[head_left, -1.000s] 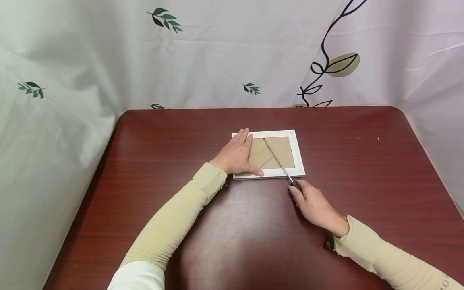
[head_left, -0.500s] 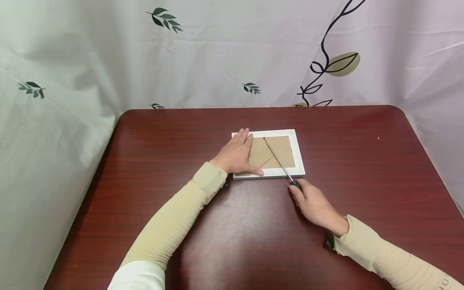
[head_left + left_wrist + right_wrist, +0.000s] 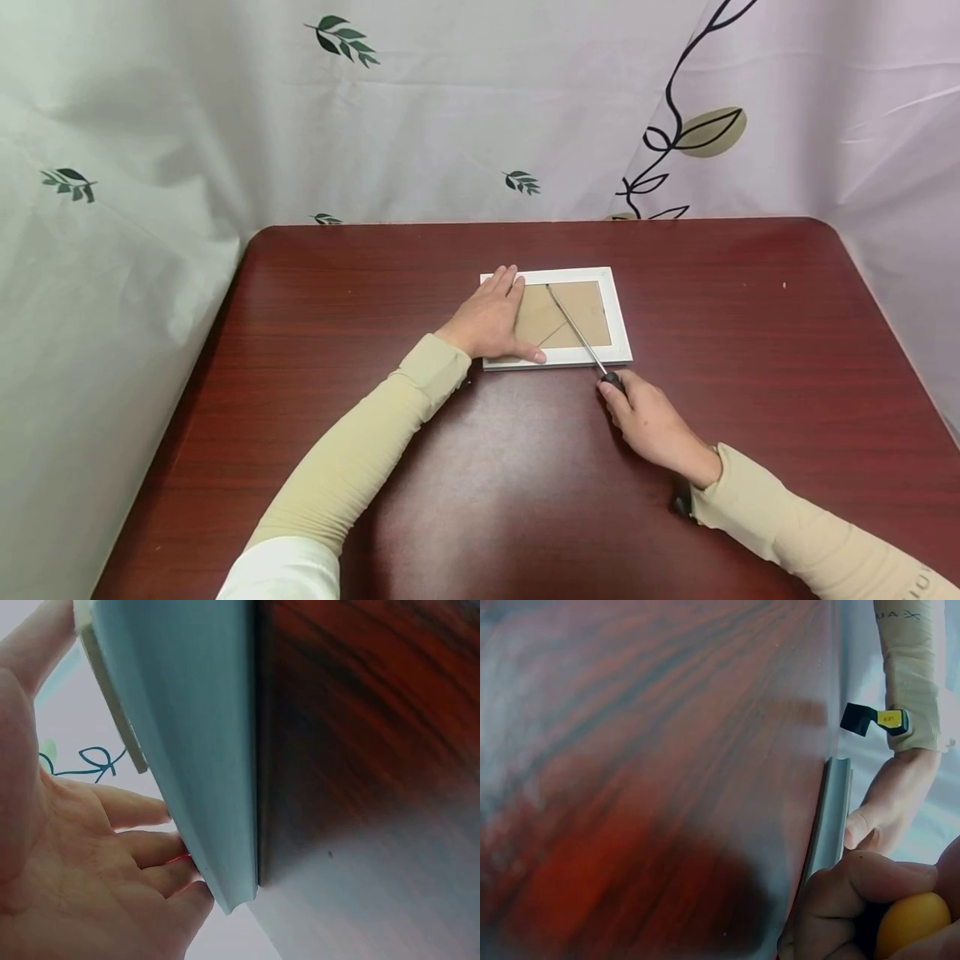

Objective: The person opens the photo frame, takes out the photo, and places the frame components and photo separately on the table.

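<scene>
The left hand [image 3: 487, 323], fingers spread, rests on the nine-o'clock end of the white-edged frame [image 3: 585, 304], flat on the tabletop [image 3: 352, 292], long axis nine to three. Across it the screwdriver [image 3: 576, 330] points to eleven o'clock from the right hand [image 3: 656, 425], fingers curled round its grip.

Reddish-brown counter [image 3: 757, 358] bordered by pale curtain [image 3: 450, 117], printed with green leaves [image 3: 348, 34], dark vine [image 3: 670, 90]; small speck [image 3: 784, 285] seen at right.

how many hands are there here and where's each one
2. The left hand rests across the left side of the frame; the right hand grips the screwdriver's handle near the frame's near-right corner. The head view shows both.
</scene>
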Demonstrator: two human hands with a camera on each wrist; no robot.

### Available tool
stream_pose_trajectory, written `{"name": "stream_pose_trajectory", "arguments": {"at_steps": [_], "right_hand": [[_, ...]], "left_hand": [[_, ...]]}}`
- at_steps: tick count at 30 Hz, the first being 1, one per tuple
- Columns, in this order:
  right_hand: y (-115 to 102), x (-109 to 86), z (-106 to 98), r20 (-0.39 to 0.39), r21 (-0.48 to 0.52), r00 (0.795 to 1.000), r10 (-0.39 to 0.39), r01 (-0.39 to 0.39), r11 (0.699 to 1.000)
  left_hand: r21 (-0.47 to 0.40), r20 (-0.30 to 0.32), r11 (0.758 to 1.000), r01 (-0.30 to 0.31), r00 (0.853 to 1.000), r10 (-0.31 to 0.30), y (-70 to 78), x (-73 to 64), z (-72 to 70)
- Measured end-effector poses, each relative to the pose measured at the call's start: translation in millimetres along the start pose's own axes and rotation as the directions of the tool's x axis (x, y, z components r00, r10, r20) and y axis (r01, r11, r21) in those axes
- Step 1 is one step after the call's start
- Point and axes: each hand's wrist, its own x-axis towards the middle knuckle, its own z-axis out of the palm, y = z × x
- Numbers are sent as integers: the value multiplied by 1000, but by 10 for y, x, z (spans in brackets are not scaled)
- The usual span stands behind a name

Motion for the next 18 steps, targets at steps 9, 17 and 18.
{"name": "stream_pose_trajectory", "arguments": {"at_steps": [9,17,18], "right_hand": [[-36,-20,-16,10,39,1000,-4,3,999],[-52,-24,-23,18,52,1000,0,-1,999],[-54,-24,-23,18,53,1000,2,-3,999]], "left_hand": [[7,-3,1000,-10,1000,10,-11,-3,-1],[13,1,1000,-10,1000,10,-10,1,-1],[12,1,1000,-10,1000,10,-10,1,1]]}}
